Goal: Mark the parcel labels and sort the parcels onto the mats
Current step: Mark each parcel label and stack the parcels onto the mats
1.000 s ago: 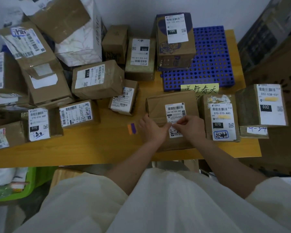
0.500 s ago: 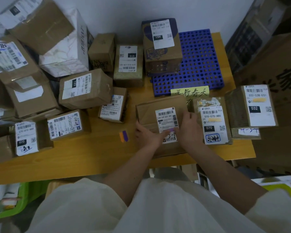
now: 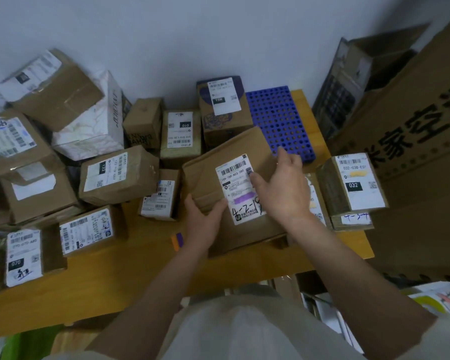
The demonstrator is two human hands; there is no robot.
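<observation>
A flat brown parcel is lifted off the wooden table and tilted toward me. Its white label carries a purple strip and handwritten black marks. My left hand grips the parcel's lower left edge, thumb on top. My right hand holds its right side, fingers lying across the label's edge. Behind it lies a blue perforated mat, with a purple-printed box standing on its left end.
Several labelled cartons crowd the table's left half and back. The 032 box sits on another parcel at the right edge. Orange and purple sticker strips lie on the tabletop. Large cartons stand right of the table.
Both hands went from pressing on the parcel's label to gripping its sides and lifting it off the table, toward the blue mat. The camera tilted up.
</observation>
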